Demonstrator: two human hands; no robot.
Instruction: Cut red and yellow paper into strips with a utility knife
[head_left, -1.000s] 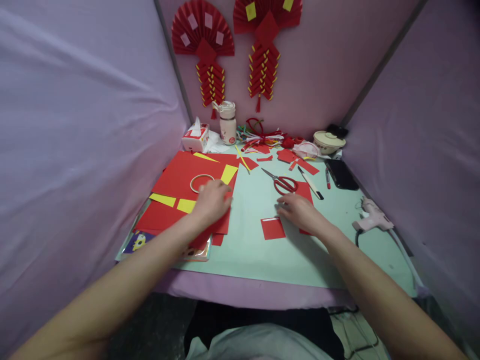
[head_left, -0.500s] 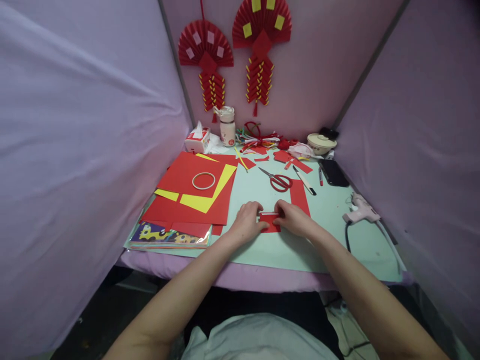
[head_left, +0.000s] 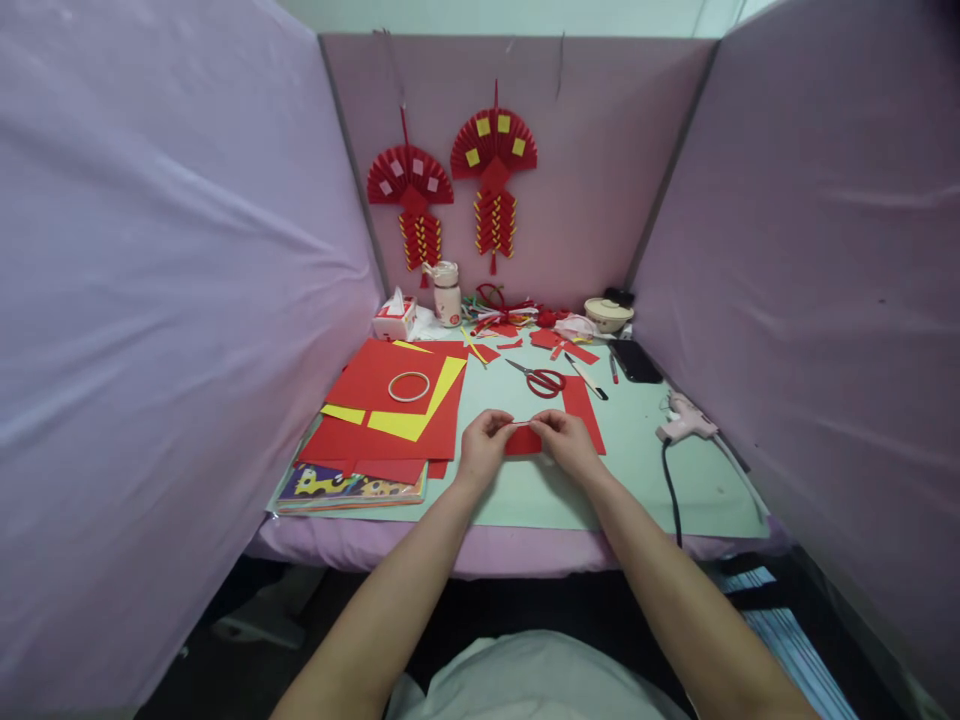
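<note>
A small red paper piece (head_left: 523,441) is held between my two hands, low over the pale green mat near the front of the table. My left hand (head_left: 486,440) pinches its left end with thumb and fingertips. At its right end, my right hand (head_left: 564,438) pinches the upper edge. The paper's top edge shows as a thin folded line between the fingertips. Just behind my right hand lies a longer red strip (head_left: 583,410), and red-handled scissors (head_left: 545,382) rest beyond the paper.
Red and yellow sheets (head_left: 375,375) with a ring (head_left: 409,387) lie left. A cutter (head_left: 587,378), phone (head_left: 634,361) and glue gun (head_left: 686,420) with its cable are right. A bottle (head_left: 448,296), tissue box (head_left: 395,316) and lidded bowl (head_left: 608,315) stand at the back.
The head view has tilted up, showing the top of the back panel. My fingertips have drawn closer together along the paper's upper edge, which looks lifted or folded.
</note>
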